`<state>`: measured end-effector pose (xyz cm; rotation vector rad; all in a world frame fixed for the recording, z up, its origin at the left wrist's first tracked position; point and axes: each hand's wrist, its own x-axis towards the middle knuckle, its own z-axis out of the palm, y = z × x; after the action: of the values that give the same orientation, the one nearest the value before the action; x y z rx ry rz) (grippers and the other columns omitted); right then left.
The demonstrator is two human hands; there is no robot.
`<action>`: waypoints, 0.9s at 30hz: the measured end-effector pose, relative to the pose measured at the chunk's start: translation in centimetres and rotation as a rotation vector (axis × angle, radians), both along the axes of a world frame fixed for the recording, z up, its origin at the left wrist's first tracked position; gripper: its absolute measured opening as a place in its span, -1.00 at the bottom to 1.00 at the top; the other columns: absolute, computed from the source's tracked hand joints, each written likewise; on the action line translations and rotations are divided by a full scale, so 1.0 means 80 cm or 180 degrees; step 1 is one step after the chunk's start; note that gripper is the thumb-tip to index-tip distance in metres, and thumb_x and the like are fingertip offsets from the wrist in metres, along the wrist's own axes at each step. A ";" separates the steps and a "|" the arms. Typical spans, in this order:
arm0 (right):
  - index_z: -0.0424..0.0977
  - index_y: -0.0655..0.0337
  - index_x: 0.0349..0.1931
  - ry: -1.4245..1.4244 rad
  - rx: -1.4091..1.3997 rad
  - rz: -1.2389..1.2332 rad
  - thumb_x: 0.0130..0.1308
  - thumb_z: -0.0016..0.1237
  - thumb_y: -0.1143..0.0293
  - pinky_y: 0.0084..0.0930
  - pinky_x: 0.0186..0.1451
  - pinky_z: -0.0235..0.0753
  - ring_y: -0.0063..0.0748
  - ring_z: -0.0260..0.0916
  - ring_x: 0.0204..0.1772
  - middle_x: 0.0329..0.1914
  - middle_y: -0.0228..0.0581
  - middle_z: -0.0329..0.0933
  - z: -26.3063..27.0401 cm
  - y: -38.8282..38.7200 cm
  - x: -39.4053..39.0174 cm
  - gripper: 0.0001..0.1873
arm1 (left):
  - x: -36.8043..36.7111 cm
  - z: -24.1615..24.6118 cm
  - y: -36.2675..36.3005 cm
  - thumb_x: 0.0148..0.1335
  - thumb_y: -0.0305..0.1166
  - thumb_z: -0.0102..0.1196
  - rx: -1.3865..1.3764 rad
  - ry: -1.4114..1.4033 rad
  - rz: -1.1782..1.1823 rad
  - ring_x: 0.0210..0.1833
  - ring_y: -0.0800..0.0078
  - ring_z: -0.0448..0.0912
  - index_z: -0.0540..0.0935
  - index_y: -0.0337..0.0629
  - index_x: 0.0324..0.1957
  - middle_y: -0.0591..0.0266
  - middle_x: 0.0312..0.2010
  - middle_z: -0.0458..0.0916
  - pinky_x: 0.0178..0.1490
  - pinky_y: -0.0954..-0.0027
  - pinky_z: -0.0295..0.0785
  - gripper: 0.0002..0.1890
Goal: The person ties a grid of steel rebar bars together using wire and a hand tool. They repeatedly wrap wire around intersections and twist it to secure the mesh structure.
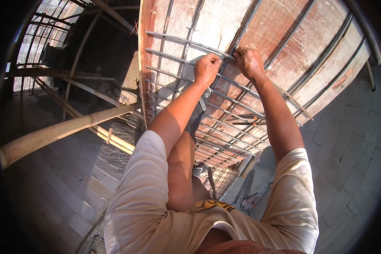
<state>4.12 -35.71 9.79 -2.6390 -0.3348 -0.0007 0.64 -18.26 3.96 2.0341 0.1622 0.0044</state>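
Both my hands are at a crossing of steel reinforcing bars in front of plywood formwork (273,28). My left hand (207,67) is curled just left of an upright bar, below the top crossbar (184,40); its thumb and fingertips are pinched together, and whether they grip a thin wire cannot be told. On the other side of that upright bar, my right hand (250,63) has bent fingers at the end of the same crossbar; what lies between them is hidden. Pincers with dark handles (249,123) rest among the lower bars, under my right forearm.
A thick bamboo pole (63,131) reaches in from the left, with more bamboo scaffolding behind it. My leg and dark shoe stand against the rebar grid. Far below are a block-paved floor (343,152) and a bundle of thin rods (245,187).
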 end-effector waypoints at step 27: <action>0.47 0.29 -0.29 -0.0612 0.0463 -0.0810 0.32 -0.03 0.30 -0.02 -0.26 0.52 0.23 0.55 -0.33 -0.49 0.16 0.55 -0.014 0.055 -0.066 -0.79 | 0.019 0.064 -0.027 0.23 -0.33 0.12 -0.0575 0.0025 0.0067 -0.27 0.11 0.68 0.62 -0.38 -0.25 -0.04 -0.40 0.71 -0.11 0.21 0.51 -0.76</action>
<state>-1.19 -31.31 8.66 -2.5228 -0.0563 -0.3499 2.18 -20.41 9.06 1.8523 0.1825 -0.0048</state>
